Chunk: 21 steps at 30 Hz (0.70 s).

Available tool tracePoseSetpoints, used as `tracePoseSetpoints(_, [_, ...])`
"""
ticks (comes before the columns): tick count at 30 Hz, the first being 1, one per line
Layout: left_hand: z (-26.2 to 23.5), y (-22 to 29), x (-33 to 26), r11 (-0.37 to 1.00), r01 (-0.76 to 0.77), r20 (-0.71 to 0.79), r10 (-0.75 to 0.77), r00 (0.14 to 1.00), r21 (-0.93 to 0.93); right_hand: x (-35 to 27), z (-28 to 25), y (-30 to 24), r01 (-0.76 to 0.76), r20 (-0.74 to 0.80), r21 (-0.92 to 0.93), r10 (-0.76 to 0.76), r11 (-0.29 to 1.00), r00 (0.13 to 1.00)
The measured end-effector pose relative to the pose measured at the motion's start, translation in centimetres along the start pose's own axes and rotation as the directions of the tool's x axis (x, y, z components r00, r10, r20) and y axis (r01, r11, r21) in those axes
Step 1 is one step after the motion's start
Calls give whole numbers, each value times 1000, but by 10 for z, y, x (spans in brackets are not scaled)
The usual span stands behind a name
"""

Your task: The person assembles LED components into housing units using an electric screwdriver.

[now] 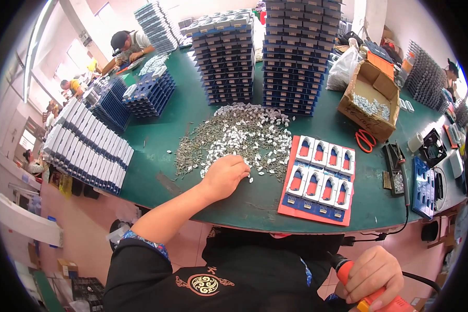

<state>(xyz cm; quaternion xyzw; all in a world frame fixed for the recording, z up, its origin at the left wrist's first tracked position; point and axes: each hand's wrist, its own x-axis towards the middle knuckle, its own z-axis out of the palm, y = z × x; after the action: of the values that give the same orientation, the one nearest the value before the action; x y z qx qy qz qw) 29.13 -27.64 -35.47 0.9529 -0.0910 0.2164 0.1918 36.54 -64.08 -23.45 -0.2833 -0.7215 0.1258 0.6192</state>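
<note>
Left hand (pixel 224 178): grip unclear, at spiky metal screw pile (pixel 234 136) | Right hand (pixel 373 275): grip wrapping rounded red tool (pixel 343 269)

Assembly workshop, stacked trays (pixel 296 60), loose screws (pixel 191 151), green workbench (pixel 234 210), co-worker (pixel 139 40)

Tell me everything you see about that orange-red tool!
The orange-red tool looks like a powered driver with a smooth, plastic-looking body. Its front is dark and narrows to a thin tip; a yellow patch shows lower down. The right hand wraps around its middle, holding it slanted, nose toward the upper left, on the person's side of the green table. Its back end leaves the picture. A black cable shows nearby, but I can't tell whether they join.
</note>
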Motion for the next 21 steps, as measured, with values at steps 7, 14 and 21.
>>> tracePoseSetpoints(7, [-6,-4,2,982,-147,76,139,987,118,-4,-2,1,11,-15,-11,-11,1000,1000])
tracePoseSetpoints(14, [-5,-4,9,950,-279,138,260,956,143,-7,-12,1,5,55,-2,-5,1000,998])
tracePoseSetpoints(21, [-18,-13,24,979,-179,263,199,944,-97,-13,-25,-18,-10,-212,-326,-63,945,975])
